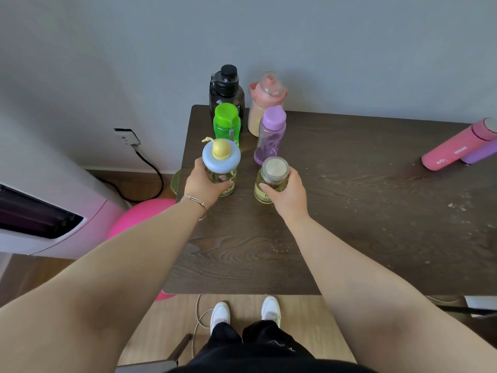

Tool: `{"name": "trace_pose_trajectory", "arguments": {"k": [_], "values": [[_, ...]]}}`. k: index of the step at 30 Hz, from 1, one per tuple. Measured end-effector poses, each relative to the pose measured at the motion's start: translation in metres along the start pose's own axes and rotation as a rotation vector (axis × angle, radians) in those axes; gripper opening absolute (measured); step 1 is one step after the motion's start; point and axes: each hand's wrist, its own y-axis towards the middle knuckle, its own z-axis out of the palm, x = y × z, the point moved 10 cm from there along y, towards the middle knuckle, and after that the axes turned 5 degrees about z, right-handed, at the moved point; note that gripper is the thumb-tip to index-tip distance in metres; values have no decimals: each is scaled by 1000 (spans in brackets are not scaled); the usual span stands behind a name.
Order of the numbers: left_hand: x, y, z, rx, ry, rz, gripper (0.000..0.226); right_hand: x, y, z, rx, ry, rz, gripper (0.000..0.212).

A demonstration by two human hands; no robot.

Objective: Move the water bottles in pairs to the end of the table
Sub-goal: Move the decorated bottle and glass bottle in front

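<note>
A clear glass bottle with a blue disc lid (221, 168) is clasped by the left hand (202, 186); a round, metal-capped glass jar-bottle (271, 179) is wrapped by the right hand (288, 195).

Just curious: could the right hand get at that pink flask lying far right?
Probably not yet: the right hand is wrapped around the metal-lidded jar. The pink flask lies unobstructed across bare table.

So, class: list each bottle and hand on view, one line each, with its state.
Left hand: gripping the blue-lidded bottle, upright.
Right hand: gripping the clear jar bottle, upright.
Green bottle: upright, capped.
Purple bottle: upright, capped.
Black bottle: upright.
Peach bottle: upright.
Pink flask: upright, far right.
</note>
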Motion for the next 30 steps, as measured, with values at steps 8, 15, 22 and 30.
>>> {"name": "trace_pose_trajectory", "arguments": {"k": [8, 15, 22, 30], "values": [[2, -3, -1, -7, 34, 17, 75, 1, 0, 0, 17, -21, -29, 78], [1, -2, 0, 37, 57, 23, 78, 3, -1, 0, 36, -68, -15, 81], [-7, -13, 3, 138, 284, 47, 72, 12, -7, -1, 46, -304, 13, 81], [11, -42, 15, 344, 722, 136, 67, 6, -37, -10, 54, -654, -75, 78]]}}
